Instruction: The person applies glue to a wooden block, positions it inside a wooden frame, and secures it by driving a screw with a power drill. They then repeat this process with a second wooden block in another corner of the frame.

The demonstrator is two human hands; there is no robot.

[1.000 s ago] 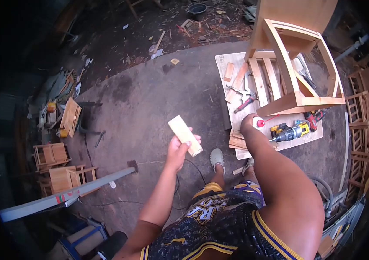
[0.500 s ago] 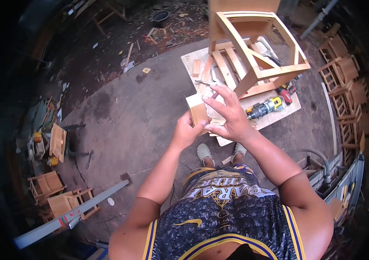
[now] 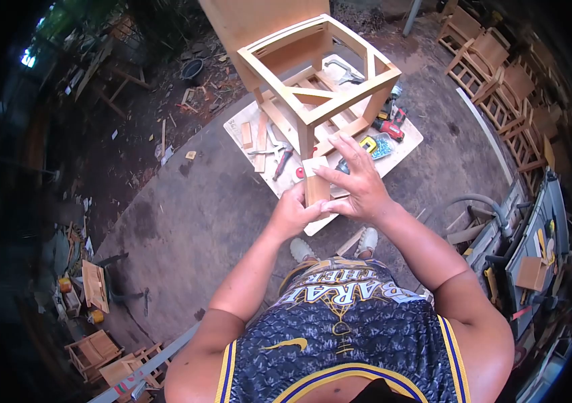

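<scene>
A short light-wood block (image 3: 317, 191) stands upright in front of me, its pale end facing up. My left hand (image 3: 293, 213) is closed around its left side and lower part. On the other side is my right hand (image 3: 361, 188), fingers spread, with the index fingertip by the block's top and the thumb near its lower edge. Just beyond is a wooden chair frame (image 3: 350, 102), resting on a pale board (image 3: 403, 149). A yellow power tool (image 3: 368, 144), partly hidden by the frame and my hand, lies near my right fingers.
On the board are a red drill (image 3: 389, 129), a clear tray of blue pieces (image 3: 385, 146), a metal clamp (image 3: 274, 142) and a dark-handled tool (image 3: 282, 166). Several wooden chairs (image 3: 484, 57) line the right side. A grey hose (image 3: 477, 199) curves at lower right.
My view has turned, so the chair frame and board sit further left and lower. Both hands stay at the block, which appears slightly lower and more upright.
</scene>
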